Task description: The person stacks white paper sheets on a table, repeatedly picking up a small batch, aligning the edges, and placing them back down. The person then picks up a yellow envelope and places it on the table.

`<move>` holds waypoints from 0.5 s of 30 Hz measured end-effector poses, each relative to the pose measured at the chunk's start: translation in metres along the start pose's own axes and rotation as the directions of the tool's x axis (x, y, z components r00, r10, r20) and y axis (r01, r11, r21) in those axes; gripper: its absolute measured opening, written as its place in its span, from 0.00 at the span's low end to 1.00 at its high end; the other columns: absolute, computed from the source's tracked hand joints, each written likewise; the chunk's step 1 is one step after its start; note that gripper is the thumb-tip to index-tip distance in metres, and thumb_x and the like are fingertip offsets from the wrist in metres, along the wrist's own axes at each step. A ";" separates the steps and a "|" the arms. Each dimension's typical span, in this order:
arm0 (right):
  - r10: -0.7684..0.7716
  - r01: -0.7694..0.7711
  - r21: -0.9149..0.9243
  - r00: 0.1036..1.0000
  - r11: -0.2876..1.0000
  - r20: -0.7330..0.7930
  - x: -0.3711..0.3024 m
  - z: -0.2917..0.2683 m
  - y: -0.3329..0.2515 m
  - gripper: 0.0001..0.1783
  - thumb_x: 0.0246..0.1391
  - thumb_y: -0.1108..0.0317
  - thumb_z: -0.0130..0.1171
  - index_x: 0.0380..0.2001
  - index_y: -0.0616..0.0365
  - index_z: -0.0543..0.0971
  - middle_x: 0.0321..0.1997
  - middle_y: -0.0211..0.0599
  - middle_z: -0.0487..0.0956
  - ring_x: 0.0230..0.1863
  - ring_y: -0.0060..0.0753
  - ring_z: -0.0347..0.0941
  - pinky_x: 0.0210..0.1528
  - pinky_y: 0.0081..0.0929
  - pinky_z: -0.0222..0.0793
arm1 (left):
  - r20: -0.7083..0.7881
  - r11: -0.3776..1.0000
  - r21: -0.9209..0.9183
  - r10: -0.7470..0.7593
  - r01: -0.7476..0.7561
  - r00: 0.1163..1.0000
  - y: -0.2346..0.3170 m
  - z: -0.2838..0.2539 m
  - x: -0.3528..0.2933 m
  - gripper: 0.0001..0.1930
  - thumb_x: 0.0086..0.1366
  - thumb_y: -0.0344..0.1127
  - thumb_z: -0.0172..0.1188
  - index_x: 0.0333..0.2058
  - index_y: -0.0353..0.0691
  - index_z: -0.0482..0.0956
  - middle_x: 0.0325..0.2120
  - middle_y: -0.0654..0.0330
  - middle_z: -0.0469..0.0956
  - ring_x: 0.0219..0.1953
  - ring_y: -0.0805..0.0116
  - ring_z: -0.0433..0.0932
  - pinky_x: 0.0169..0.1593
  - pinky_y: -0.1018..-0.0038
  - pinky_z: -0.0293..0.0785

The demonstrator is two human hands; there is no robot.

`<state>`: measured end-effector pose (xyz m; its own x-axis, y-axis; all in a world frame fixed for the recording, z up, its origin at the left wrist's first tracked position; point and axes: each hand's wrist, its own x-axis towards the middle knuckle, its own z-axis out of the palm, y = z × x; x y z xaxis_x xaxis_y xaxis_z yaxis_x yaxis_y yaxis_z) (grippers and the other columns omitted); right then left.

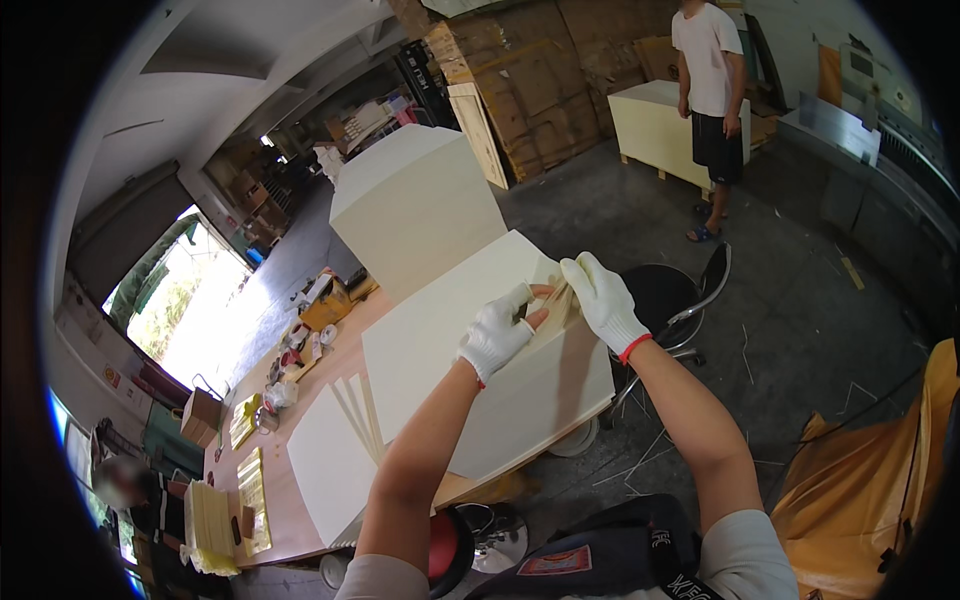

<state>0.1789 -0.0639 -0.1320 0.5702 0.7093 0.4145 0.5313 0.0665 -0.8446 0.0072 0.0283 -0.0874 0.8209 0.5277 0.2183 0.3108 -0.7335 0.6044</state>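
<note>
Both my hands wear white knit gloves over a stack of large white sheets [440, 360] on the table. My right hand [602, 305], with a red cuff, is closed around a small bundle of thin pale strips [560, 303] near the stack's far right corner. Just left of the strips, my left hand [500, 332] has its bare thumb and a bare finger apart, their tips close to the bundle. Whether those tips touch the strips is hard to make out. More pale strips [358, 415] lie fanned out left of the stack, by another white sheet [325, 465].
A wooden table [290, 420] holds tape rolls, a yellow box [325, 303] and yellow-wrapped packs [210, 520]. Beyond stands a tall white stack [420, 215]. A black chair [665, 300] is close on the right. One person [712, 90] stands farther back; another [125, 490] is lower left.
</note>
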 end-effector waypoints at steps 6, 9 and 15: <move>-0.043 0.043 0.002 0.999 0.999 -0.002 0.000 0.002 0.001 0.27 0.70 0.42 0.42 0.36 0.56 0.73 0.25 0.52 0.78 0.32 0.60 0.76 0.34 0.50 0.66 | -0.081 0.993 -0.014 0.116 -0.117 0.990 -0.015 0.006 0.001 0.17 0.68 0.35 0.59 0.55 0.45 0.80 0.32 0.54 0.80 0.34 0.65 0.77 0.45 0.69 0.74; -0.042 0.042 0.003 0.999 0.999 -0.010 0.001 0.003 0.005 0.26 0.70 0.43 0.42 0.36 0.56 0.73 0.25 0.52 0.78 0.32 0.60 0.76 0.34 0.50 0.66 | 0.008 0.997 0.065 0.050 -0.050 0.999 -0.009 0.004 0.003 0.16 0.68 0.39 0.61 0.53 0.47 0.80 0.32 0.54 0.81 0.37 0.62 0.80 0.45 0.66 0.75; -0.046 0.046 -0.009 0.999 0.999 -0.017 -0.001 0.002 0.002 0.26 0.70 0.43 0.42 0.37 0.56 0.72 0.26 0.53 0.78 0.33 0.60 0.76 0.34 0.51 0.66 | 0.046 0.993 0.112 -0.034 0.028 0.998 0.009 -0.001 -0.001 0.18 0.65 0.42 0.65 0.52 0.49 0.81 0.34 0.54 0.82 0.38 0.60 0.81 0.46 0.66 0.76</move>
<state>0.1780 -0.0636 -0.1345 0.5562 0.6932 0.4585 0.5620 0.0928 -0.8219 0.0083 0.0221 -0.0814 0.8312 0.5318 0.1620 0.3858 -0.7616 0.5208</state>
